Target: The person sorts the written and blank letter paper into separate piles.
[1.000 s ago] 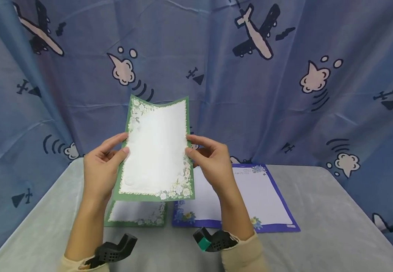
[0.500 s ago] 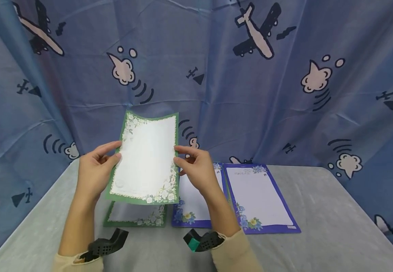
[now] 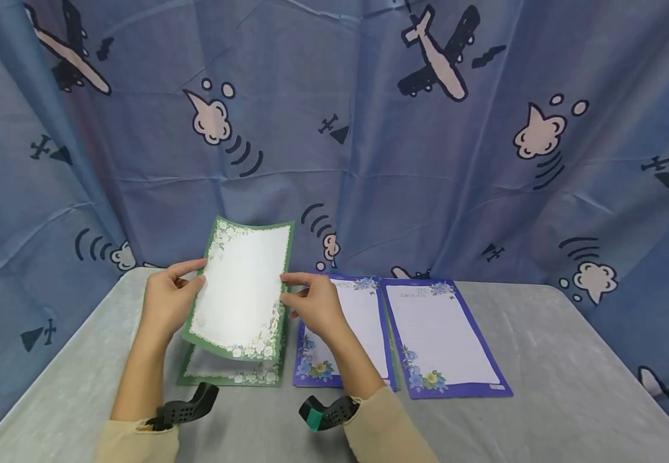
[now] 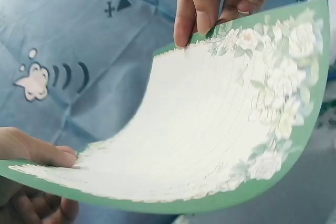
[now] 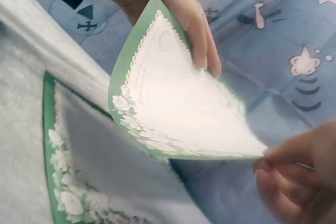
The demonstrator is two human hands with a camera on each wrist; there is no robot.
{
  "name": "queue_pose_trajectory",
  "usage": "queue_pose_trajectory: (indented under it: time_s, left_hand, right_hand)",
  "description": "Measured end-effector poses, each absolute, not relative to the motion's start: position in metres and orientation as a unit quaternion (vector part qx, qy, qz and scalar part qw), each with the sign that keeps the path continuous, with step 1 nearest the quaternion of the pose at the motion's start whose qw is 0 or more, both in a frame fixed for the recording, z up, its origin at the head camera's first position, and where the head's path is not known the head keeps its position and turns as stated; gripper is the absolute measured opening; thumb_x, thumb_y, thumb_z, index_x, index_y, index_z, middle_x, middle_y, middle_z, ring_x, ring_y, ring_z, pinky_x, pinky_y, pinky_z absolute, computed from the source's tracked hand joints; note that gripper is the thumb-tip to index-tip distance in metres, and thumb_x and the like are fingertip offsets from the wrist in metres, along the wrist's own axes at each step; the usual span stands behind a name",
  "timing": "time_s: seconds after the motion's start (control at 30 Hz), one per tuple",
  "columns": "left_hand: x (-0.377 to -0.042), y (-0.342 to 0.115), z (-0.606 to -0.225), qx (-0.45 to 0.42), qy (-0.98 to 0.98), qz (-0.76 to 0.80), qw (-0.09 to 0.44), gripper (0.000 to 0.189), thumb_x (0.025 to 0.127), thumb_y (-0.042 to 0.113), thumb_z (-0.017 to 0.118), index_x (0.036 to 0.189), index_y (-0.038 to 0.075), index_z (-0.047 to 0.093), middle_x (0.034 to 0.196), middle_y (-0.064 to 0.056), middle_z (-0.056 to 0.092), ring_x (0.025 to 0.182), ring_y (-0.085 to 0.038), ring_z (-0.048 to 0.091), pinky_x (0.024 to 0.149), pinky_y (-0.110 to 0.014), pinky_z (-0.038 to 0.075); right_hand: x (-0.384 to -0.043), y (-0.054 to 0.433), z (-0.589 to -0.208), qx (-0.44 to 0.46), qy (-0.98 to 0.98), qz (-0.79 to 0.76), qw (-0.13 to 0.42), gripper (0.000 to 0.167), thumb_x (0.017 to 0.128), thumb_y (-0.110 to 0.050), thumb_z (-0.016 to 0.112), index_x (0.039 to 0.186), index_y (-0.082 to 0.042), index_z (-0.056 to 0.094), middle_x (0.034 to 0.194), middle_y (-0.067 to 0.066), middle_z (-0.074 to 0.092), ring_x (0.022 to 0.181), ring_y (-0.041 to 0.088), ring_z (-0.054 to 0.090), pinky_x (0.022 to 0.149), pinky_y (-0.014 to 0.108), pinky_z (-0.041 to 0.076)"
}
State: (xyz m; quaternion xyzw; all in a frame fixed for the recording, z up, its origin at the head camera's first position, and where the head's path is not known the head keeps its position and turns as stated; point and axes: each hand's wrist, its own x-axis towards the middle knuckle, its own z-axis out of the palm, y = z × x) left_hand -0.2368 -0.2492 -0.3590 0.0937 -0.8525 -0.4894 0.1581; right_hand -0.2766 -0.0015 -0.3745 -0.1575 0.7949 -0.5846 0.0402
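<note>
Behind: plane-print curtain (image 3: 369, 167), twelve o'clock.
Counter (image 3: 543, 347): grey, purple-bordered sheets (image 3: 444, 334) at five o'clock.
Left grip (image 3: 166, 299), right grip (image 3: 317, 307): pinching green-bordered sheet (image 3: 242, 292).

Head-mounted: looks forward and down from middle range, over the worktop (image 3: 549, 360) to the airplane-print curtain (image 3: 381, 186). Mounted on the left wrist: looks at close range across the raised floral-bordered sheet (image 3: 242, 289) toward the right fingers (image 3: 296, 278). Mounted on the right wrist: equally close, faces inward toward the left fingers (image 3: 188, 265). Shared by all three: sheet and curtain.
</note>
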Motion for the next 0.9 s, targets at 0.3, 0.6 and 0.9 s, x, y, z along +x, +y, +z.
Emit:
queue_pose_trajectory:
  time_s: [0.3, 0.6, 0.9]
  left_hand:
    - [-0.247, -0.258, -0.383, 0.094, -0.867, -0.468, 0.141, 0.036, 0.099, 0.007, 0.057, 0.135, 0.003, 0.064, 0.048, 0.009, 0.031, 0.045, -0.007, 0.031, 0.043, -0.026, 0.033]
    - [-0.252, -0.265, -0.398, 0.125, -0.867, -0.464, 0.131, 0.03, 0.097, 0.015, 0.066, 0.122, 0.001, 0.073, 0.068, -0.003, 0.069, 0.052, -0.008, 0.046, 0.049, -0.027, 0.042]
    - [-0.257, -0.269, -0.418, 0.154, -0.869, -0.458, 0.11, 0.026, 0.096, 0.019, 0.069, 0.113, 0.002, 0.077, 0.108, -0.024, 0.074, 0.058, -0.014, 0.051, 0.051, -0.029, 0.042]
  right_hand:
    - [-0.285, -0.011, -0.402, -0.128, 0.81, -0.568, 0.068, 0.033, 0.092, -0.006, 0.07, 0.125, -0.008, 0.072, 0.122, 0.015, 0.071, 0.074, 0.034, 0.073, 0.067, 0.042, 0.061]
    - [-0.292, -0.017, -0.431, -0.121, 0.827, -0.546, 0.061, 0.026, 0.093, -0.004, 0.065, 0.117, -0.002, 0.074, 0.103, 0.015, 0.075, 0.065, 0.019, 0.071, 0.054, 0.025, 0.056]
    - [-0.291, -0.019, -0.446, -0.139, 0.844, -0.516, 0.041, 0.023, 0.09, -0.001, 0.066, 0.111, 0.001, 0.076, 0.091, 0.014, 0.076, 0.054, 0.008, 0.06, 0.05, 0.022, 0.053]
